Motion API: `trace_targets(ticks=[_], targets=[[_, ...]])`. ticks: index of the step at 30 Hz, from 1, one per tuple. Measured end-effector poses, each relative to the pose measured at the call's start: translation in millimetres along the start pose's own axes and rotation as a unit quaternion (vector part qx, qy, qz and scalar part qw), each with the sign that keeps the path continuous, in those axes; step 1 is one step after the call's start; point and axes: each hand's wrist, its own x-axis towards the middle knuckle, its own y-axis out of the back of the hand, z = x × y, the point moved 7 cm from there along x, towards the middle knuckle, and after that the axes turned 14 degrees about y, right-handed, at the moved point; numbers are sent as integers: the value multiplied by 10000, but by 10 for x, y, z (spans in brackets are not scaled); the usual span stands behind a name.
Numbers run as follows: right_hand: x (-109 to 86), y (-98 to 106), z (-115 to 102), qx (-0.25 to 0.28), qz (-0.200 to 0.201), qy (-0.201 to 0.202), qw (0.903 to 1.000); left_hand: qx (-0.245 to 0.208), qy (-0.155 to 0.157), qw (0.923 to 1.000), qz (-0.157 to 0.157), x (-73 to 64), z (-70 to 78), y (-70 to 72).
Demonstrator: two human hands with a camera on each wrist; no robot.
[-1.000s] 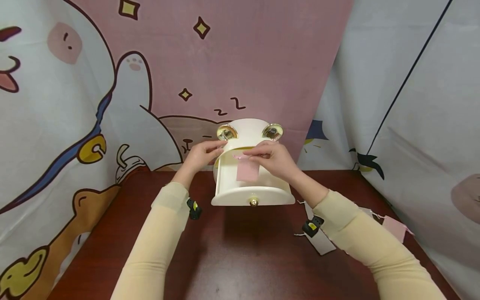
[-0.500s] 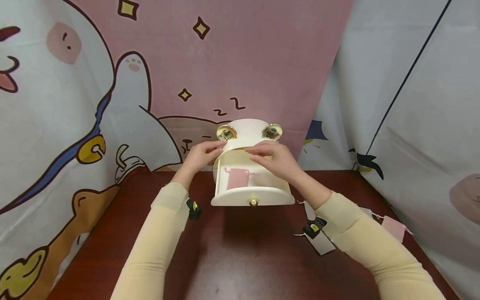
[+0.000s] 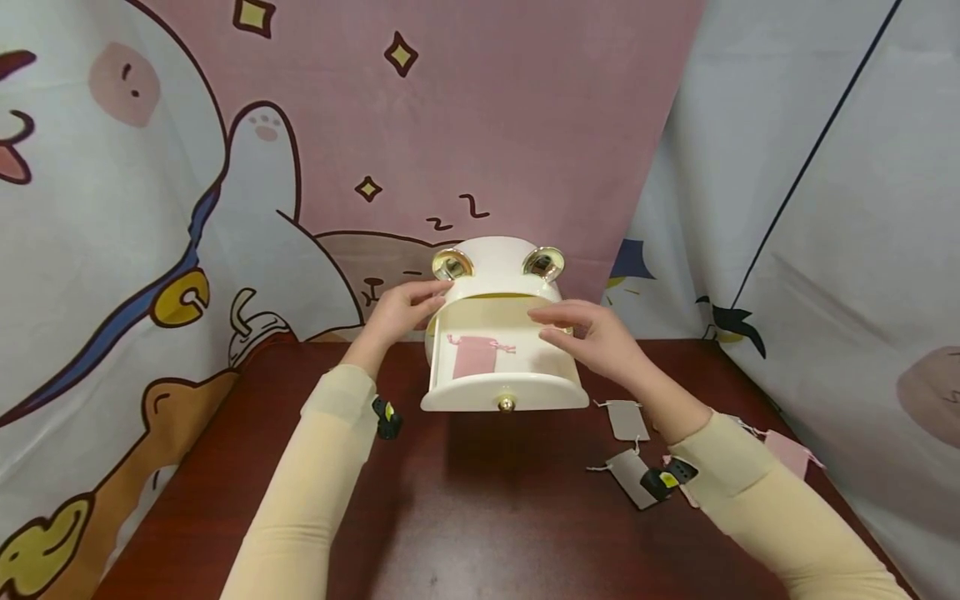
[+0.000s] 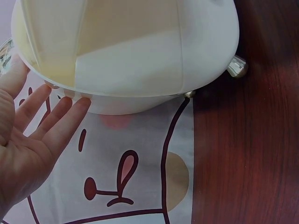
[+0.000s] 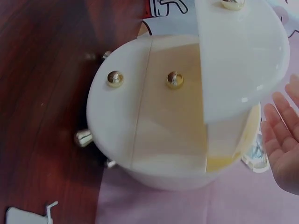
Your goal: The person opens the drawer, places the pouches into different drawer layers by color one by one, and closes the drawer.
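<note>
A dark red table (image 3: 450, 517) bears a white cabinet (image 3: 498, 260) whose top drawer (image 3: 465, 396) stands pulled out. The left hand (image 3: 402, 312) rests nearly straight fingers against the cabinet's side edge; the right hand (image 3: 596, 340), well apart from it, holds nothing, fingers loosely bent at the drawer's right edge, contact undetermined. A pink pouch (image 3: 475, 357) lies inside the drawer, behind and left of its gold knob (image 3: 507, 403)

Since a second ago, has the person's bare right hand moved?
Yes: in the head view, the bare right hand shifted rightward relative to the round gold drawer knob.
</note>
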Motion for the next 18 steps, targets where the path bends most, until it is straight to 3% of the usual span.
trace_targets(ticks=[18], targets=[[-760, 278, 194, -367, -186, -558, 9976, 2, -145, 9999, 25, -23, 26, 3]])
